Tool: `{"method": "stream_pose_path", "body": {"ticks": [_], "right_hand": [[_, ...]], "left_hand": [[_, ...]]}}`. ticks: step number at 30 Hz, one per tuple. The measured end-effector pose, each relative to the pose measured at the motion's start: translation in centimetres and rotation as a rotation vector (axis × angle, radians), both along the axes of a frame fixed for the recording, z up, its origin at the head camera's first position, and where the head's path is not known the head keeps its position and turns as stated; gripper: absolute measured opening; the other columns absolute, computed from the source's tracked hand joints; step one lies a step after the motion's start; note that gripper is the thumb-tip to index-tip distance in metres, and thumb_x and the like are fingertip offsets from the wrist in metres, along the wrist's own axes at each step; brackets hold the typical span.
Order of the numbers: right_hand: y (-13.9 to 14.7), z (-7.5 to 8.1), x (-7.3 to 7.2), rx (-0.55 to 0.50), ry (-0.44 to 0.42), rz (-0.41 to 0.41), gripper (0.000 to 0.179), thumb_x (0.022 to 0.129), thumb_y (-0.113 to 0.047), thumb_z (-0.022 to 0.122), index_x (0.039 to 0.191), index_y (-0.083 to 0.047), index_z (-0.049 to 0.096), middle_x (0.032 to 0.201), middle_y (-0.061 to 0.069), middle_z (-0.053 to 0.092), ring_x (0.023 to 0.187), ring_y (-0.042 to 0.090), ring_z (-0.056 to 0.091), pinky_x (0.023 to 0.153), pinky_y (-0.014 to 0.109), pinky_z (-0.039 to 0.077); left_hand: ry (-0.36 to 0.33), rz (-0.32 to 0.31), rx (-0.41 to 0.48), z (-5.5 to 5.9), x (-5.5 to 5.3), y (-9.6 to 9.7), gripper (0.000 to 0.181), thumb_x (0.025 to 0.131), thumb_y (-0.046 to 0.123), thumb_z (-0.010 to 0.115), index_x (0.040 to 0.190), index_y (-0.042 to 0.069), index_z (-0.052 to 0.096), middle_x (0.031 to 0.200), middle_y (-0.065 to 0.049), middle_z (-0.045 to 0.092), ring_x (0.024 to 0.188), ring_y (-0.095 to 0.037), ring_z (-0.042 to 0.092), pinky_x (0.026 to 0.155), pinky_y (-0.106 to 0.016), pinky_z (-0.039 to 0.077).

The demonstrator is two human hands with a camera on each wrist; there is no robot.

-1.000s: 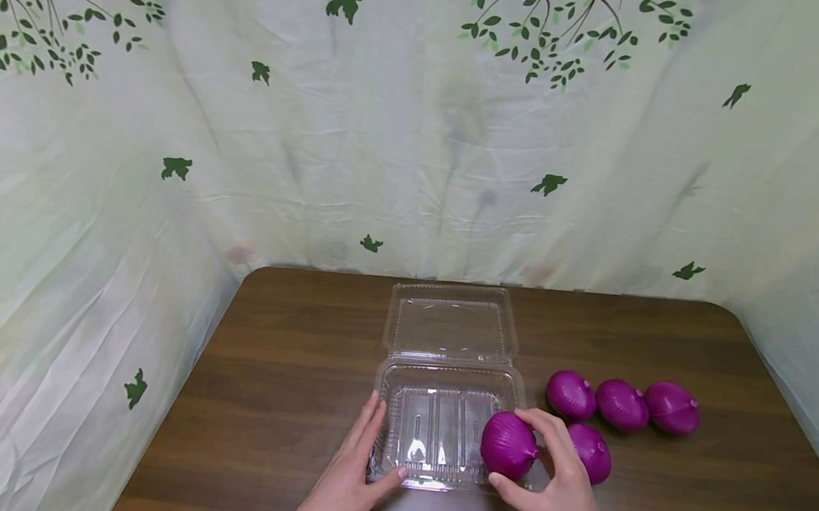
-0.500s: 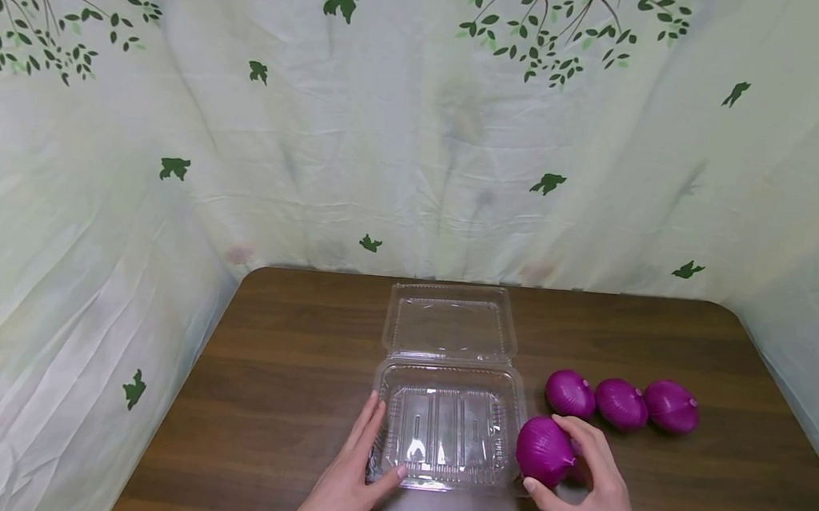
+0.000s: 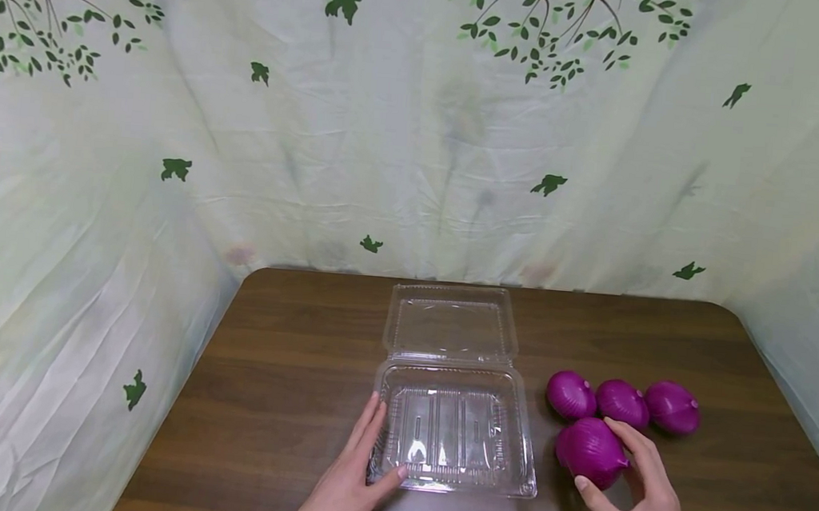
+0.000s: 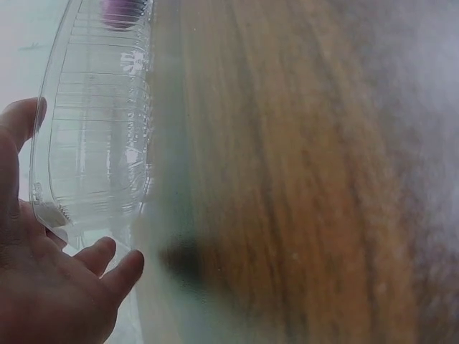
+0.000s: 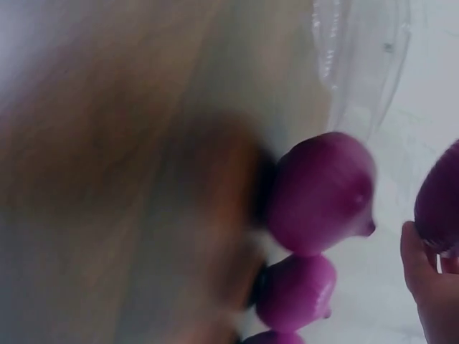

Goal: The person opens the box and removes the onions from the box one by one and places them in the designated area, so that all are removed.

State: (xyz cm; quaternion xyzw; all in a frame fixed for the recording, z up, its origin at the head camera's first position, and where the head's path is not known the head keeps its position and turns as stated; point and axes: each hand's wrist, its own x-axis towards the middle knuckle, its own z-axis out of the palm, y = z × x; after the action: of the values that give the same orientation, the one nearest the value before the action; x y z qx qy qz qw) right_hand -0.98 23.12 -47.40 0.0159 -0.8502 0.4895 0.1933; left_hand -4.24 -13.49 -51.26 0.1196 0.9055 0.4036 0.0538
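Note:
My right hand (image 3: 639, 498) holds a purple onion (image 3: 590, 453) between thumb and fingers, to the right of a clear plastic clamshell container (image 3: 452, 483). In the right wrist view, the held onion (image 5: 441, 204) is partly cut off by the right edge. Fairly straight fingers of my left hand (image 3: 352, 472) lie along the container's left side, the thumb at its front rim. The left wrist view shows this hand (image 4: 57, 279) around the container's corner (image 4: 54, 215). The container's lid (image 3: 451, 323) is folded back, and its base holds nothing.
Behind the held onion, a row of three more onions (image 3: 621, 404) lies on the brown wooden table (image 3: 285, 374). Another onion (image 5: 323, 193) appears large in the right wrist view. A pale curtain with leaf prints (image 3: 419, 128) hangs behind the table.
My right hand has carried the onion rightward, from over the container's right side to beyond it. The front loose onion is now hidden in the head view. My left hand and the container stay put.

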Motion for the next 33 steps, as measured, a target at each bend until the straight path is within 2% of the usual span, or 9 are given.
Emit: {"method": "stream_pose_path", "body": {"ticks": [5, 9, 18, 20, 23, 26, 28, 31, 33], "right_hand": [[1.2, -0.1, 0.3, -0.038, -0.042, -0.068, 0.081, 0.069, 0.012, 0.082, 0.142, -0.005, 0.050, 0.135, 0.010, 0.049, 0.115, 0.002, 0.051, 0.093, 0.008, 0.040], [2.2, -0.3, 0.4, -0.030, -0.070, -0.111, 0.077, 0.074, 0.008, 0.080, 0.143, -0.007, 0.049, 0.134, 0.006, 0.050, 0.113, -0.001, 0.051, 0.090, 0.006, 0.040], [4.0, -1.1, 0.4, 0.063, -0.134, -0.244, 0.071, 0.078, -0.009, 0.083, 0.142, -0.017, 0.053, 0.117, -0.021, 0.050, 0.098, -0.010, 0.049, 0.079, 0.004, 0.037], [4.5, -1.2, 0.4, 0.110, -0.165, -0.271, 0.070, 0.079, -0.015, 0.084, 0.142, -0.019, 0.053, 0.116, -0.019, 0.049, 0.095, -0.014, 0.045, 0.076, 0.007, 0.036], [5.0, -1.5, 0.3, 0.171, -0.218, -0.291, 0.071, 0.079, -0.023, 0.084, 0.142, -0.016, 0.052, 0.120, -0.005, 0.053, 0.093, -0.014, 0.041, 0.072, 0.015, 0.037], [5.7, -2.0, 0.2, 0.227, -0.297, -0.279, 0.073, 0.081, -0.029, 0.082, 0.143, -0.011, 0.048, 0.124, 0.014, 0.053, 0.098, 0.001, 0.048, 0.070, 0.026, 0.038], [6.2, -2.4, 0.1, 0.244, -0.349, -0.254, 0.074, 0.083, -0.032, 0.079, 0.144, -0.007, 0.045, 0.128, 0.022, 0.050, 0.104, 0.020, 0.054, 0.074, 0.037, 0.043], [6.7, -2.9, -0.1, 0.263, -0.399, -0.212, 0.076, 0.086, -0.034, 0.076, 0.145, -0.002, 0.040, 0.132, 0.030, 0.044, 0.111, 0.048, 0.050, 0.078, 0.057, 0.044], [6.8, -3.1, -0.3, 0.263, -0.417, -0.195, 0.076, 0.087, -0.036, 0.075, 0.145, 0.000, 0.039, 0.133, 0.033, 0.042, 0.114, 0.053, 0.047, 0.082, 0.065, 0.041]], "left_hand": [[-0.002, 0.002, 0.003, 0.0, 0.0, 0.0, 0.093, 0.089, 0.048, 0.069, 0.159, 0.020, 0.016, 0.164, 0.014, -0.001, 0.143, -0.026, 0.025, 0.102, -0.061, 0.036], [-0.004, 0.002, 0.003, 0.0, 0.0, 0.0, 0.093, 0.089, 0.049, 0.069, 0.159, 0.021, 0.015, 0.164, 0.014, -0.001, 0.143, -0.027, 0.025, 0.102, -0.062, 0.036], [-0.004, -0.001, 0.006, 0.0, 0.0, 0.0, 0.093, 0.089, 0.048, 0.069, 0.159, 0.021, 0.015, 0.164, 0.014, -0.001, 0.143, -0.026, 0.024, 0.102, -0.061, 0.037], [-0.002, 0.000, 0.006, 0.1, 0.0, 0.0, 0.093, 0.089, 0.048, 0.069, 0.159, 0.021, 0.015, 0.164, 0.014, -0.001, 0.143, -0.025, 0.024, 0.103, -0.061, 0.037], [0.000, 0.001, 0.006, 0.1, 0.1, 0.0, 0.093, 0.089, 0.049, 0.069, 0.159, 0.020, 0.015, 0.164, 0.014, -0.001, 0.143, -0.026, 0.024, 0.103, -0.061, 0.036], [-0.006, 0.004, 0.001, 0.1, 0.1, 0.0, 0.093, 0.089, 0.050, 0.068, 0.159, 0.021, 0.015, 0.164, 0.015, -0.002, 0.143, -0.026, 0.024, 0.102, -0.061, 0.037], [-0.010, 0.007, 0.000, 0.1, 0.1, 0.0, 0.092, 0.089, 0.050, 0.067, 0.160, 0.021, 0.015, 0.164, 0.015, -0.002, 0.143, -0.027, 0.025, 0.101, -0.062, 0.037], [-0.019, 0.009, -0.003, 0.2, 0.1, 0.0, 0.092, 0.090, 0.050, 0.067, 0.160, 0.022, 0.014, 0.164, 0.016, -0.003, 0.143, -0.028, 0.026, 0.100, -0.064, 0.037], [-0.022, 0.010, -0.004, 0.2, 0.1, 0.0, 0.092, 0.090, 0.050, 0.067, 0.160, 0.022, 0.014, 0.164, 0.016, -0.003, 0.142, -0.029, 0.026, 0.099, -0.065, 0.037]]}}
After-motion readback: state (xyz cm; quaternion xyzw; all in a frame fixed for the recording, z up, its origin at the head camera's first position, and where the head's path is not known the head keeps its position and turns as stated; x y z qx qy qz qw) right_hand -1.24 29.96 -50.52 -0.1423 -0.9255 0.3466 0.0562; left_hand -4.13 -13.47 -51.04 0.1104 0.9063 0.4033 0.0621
